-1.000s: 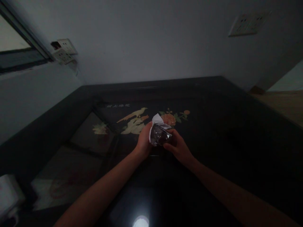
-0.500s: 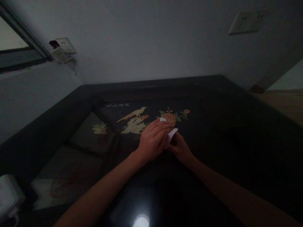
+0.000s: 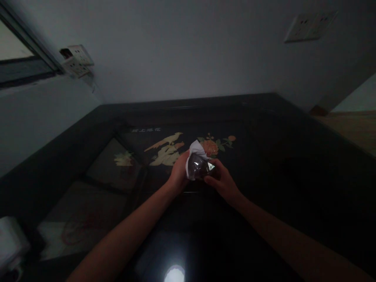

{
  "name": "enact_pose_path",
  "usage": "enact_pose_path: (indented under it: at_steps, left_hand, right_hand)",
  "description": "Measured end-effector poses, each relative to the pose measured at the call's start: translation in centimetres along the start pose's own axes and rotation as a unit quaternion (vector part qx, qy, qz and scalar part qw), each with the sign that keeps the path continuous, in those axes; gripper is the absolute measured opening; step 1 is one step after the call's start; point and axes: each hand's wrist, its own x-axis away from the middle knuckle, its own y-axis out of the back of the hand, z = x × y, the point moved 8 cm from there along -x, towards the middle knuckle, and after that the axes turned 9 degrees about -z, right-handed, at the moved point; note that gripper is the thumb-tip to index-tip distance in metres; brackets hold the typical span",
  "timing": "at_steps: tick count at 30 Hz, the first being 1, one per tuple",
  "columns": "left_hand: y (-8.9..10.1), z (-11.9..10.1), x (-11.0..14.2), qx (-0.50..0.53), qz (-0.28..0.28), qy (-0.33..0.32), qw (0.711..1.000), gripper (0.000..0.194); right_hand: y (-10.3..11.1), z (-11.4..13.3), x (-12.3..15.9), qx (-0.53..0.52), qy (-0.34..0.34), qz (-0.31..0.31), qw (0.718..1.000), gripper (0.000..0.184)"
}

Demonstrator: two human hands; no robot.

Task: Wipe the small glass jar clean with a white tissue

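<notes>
Both my hands meet over a dark glossy table (image 3: 288,164) painted with a bird and flowers. Between them is a small clear glass (image 3: 201,168) with a white tissue (image 3: 194,150) pushed against its left and top side. My left hand (image 3: 178,174) presses the tissue to the glass, fingers curled around it. My right hand (image 3: 221,180) grips the glass from the right and below. The room is dim and the inside of the glass is hard to see.
A white wall with a socket plate (image 3: 310,26) runs behind the table, and a second socket (image 3: 76,58) sits by a window frame at the left. Something white (image 3: 10,244) lies at the near left table edge. Wooden floor (image 3: 352,129) shows at the right.
Half a second ago my left hand lay over the top of the glass with the tissue, hiding it; now it has drawn back to the left side and the glass shows again.
</notes>
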Motion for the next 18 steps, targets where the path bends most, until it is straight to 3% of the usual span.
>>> enact_pose_path:
  at_steps: [2,4,7,9,11,14,16,18]
  left_hand:
    - [-0.5,0.4,0.1,0.033,0.012,0.046,0.998,0.026]
    - [-0.7,-0.2,0.5,0.028,0.017,0.033,0.999,0.026]
    - [-0.6,-2.1,1.3,-0.059,0.013,-0.077,0.995,0.027]
    - [-0.7,-3.4,2.2,-0.143,0.01,-0.16,0.977,0.033]
    - [-1.2,-4.7,3.3,-0.231,0.022,-0.252,0.939,0.037]
    - [-2.7,-6.2,5.2,-0.34,0.073,-0.408,0.844,0.036]
    - [-3.5,-6.5,6.2,-0.38,0.119,-0.474,0.786,0.035]
    - [-3.9,-6.4,6.6,-0.391,0.155,-0.505,0.754,0.034]
  right_hand:
    - [-0.2,0.0,0.0,-0.007,0.002,0.008,1.0,0.052]
    - [-0.3,0.0,0.0,-0.01,0.006,0.011,1.0,0.053]
    - [-0.2,0.2,0.0,-0.003,0.015,0.004,1.0,0.054]
    - [-0.1,0.2,0.0,0.004,0.015,0.0,1.0,0.053]
    - [0.0,0.2,0.0,0.006,0.014,-0.002,1.0,0.052]
    - [-0.1,0.3,0.0,0.01,0.017,0.0,1.0,0.051]
    - [-0.1,0.4,-0.1,0.014,0.024,0.0,1.0,0.051]
    - [-0.1,0.4,-0.1,0.017,0.031,-0.003,0.999,0.052]
